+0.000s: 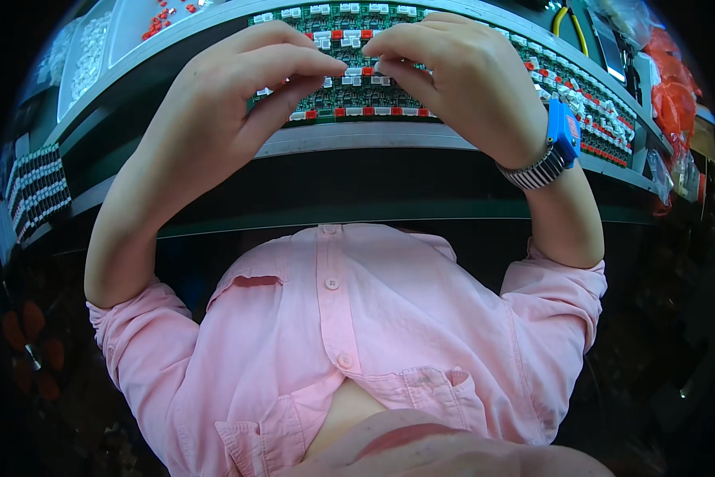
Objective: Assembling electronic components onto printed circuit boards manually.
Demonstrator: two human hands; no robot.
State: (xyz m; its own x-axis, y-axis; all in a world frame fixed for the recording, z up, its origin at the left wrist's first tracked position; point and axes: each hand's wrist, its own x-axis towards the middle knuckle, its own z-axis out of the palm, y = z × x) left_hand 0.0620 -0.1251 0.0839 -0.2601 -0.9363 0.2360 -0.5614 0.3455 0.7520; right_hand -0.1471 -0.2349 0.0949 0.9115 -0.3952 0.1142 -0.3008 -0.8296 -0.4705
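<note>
Circuit boards (341, 97): Green and set close in rows, they filled the top centre of the frame, beneath both hands, and ran on toward the upper right.
Connectors (366, 71): Small red and white blocks lined the boards, a short run of them showing between the two sets of fingertips.
Left hand (230, 83): It reached in at the upper left, thumb and index finger pointing inward with tips near each other; whether they gripped a block could not be told.
Right hand (465, 67): It faced the other from top centre-right, fingers curled, thumb and index close; any hold was likewise hidden.
Wrist strap (564, 131): Blue and metal, it circled the right wrist.
Supplies: Loose red pieces (160, 21) and a bin of white pieces (91, 52) stood at the upper left.
Work in hand: It looked like fingertip seating or straightening of connectors; which of the two was unclear.
Next move: It seemed to call for lining each block up squarely, then light, even pressure, without nudging its neighbours.
</note>
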